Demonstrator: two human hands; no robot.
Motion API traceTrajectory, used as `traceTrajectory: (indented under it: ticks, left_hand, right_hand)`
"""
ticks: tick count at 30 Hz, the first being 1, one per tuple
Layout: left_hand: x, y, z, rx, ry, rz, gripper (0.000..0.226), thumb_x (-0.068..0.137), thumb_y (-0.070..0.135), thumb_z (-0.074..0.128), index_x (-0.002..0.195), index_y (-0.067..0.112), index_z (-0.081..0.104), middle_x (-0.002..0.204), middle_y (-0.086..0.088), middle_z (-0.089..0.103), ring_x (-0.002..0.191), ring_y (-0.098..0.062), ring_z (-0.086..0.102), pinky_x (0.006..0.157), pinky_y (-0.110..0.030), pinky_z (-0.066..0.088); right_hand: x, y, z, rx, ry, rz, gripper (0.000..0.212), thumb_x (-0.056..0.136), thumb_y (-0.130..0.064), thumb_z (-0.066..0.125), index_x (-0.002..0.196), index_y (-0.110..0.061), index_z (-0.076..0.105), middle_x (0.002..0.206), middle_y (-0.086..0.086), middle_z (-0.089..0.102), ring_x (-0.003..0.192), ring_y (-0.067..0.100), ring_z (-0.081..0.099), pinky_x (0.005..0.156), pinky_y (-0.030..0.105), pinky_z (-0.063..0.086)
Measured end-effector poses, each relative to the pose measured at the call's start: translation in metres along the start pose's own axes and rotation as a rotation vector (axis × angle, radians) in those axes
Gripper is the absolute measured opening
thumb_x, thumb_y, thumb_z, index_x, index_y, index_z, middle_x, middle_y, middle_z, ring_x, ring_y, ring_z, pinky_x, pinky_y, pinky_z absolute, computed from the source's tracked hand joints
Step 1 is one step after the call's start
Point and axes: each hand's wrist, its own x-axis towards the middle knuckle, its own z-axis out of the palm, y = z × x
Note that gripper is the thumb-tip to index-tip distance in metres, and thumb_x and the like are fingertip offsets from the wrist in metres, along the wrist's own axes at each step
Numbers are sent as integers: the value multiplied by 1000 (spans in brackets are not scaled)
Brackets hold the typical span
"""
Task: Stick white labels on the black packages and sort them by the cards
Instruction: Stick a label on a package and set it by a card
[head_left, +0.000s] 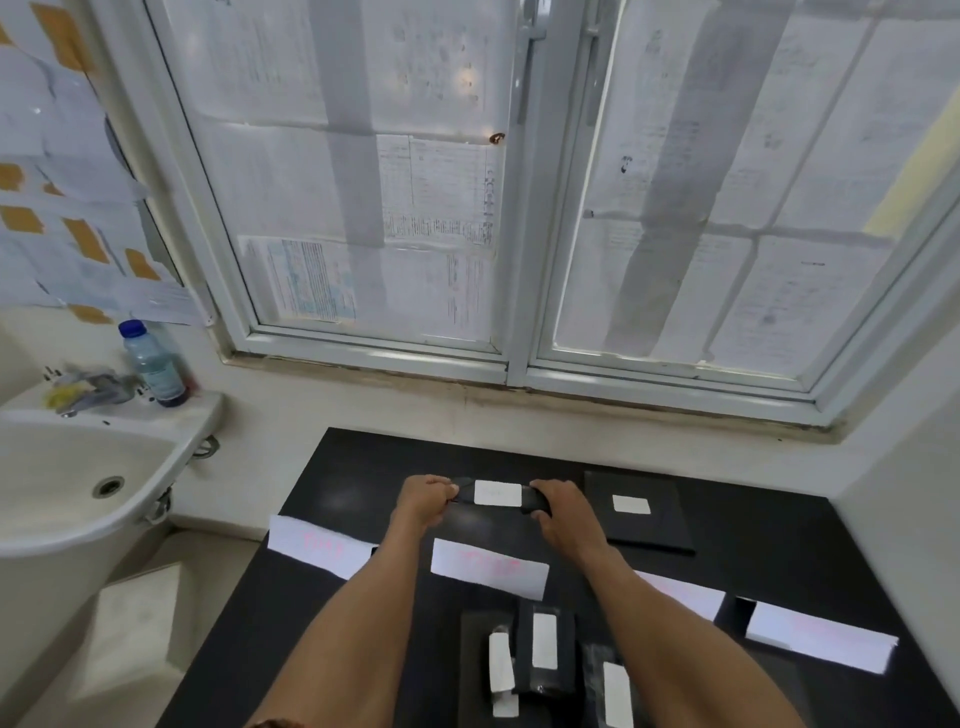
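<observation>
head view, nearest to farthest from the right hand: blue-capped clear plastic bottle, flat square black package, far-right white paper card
1. flat square black package, just right of the right hand
2. far-right white paper card, nearer the person
3. blue-capped clear plastic bottle, far left on the sink ledge

This is a small back-room workspace, part office, part wash area. The window (509, 208) has its panes papered over with printed sheets (436, 192), and left of the window more papers (62, 171) are taped to the wall with brown tape. Below the window to its left is a white wash basin (62, 452) with a tap (88, 389) and a blue-capped bottle (153, 364). Directly below the window, a black worktop (337, 467) carries white cards (490, 567).
</observation>
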Motion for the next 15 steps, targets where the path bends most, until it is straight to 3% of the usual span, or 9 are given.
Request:
traceTrajectory:
  ticks: [2, 4, 8, 15]
  left_hand:
    - [19, -2, -7, 86, -55, -30, 6, 89, 11, 62, 90, 10, 67, 86, -8, 60, 77, -19, 54, 61, -27, 41]
    - [44, -5, -11, 142, -97, -64, 11, 88, 16, 62, 91, 6, 67, 88, -10, 60, 79, -20, 53, 67, -29, 40]
    - [100, -9, -5, 149, -161, -139, 26, 88, 21, 65, 104, 1, 66, 95, -9, 63, 87, -20, 57, 74, -30, 44]
    - [162, -32, 18, 269, -243, -190, 33, 86, 23, 64, 109, -1, 65, 98, -9, 64, 91, -21, 61, 82, -32, 49]
  right_hand:
    - [15, 4, 15, 0, -14, 40, 47, 85, -13, 60, 131, -14, 53, 127, 4, 58, 118, 23, 48, 101, 29, 37]
    - [32, 9, 30, -9, -38, 76, 46, 87, -12, 58, 132, -15, 51, 127, 4, 56, 119, 23, 46, 101, 29, 36]
    - [73, 21, 60, -8, -56, 174, 48, 88, -10, 56, 135, -15, 48, 129, 6, 51, 121, 22, 43, 104, 27, 34]
    - [109, 40, 108, 11, -132, 366, 53, 82, -1, 55, 133, -15, 51, 130, 8, 50, 123, 23, 44, 103, 29, 40]
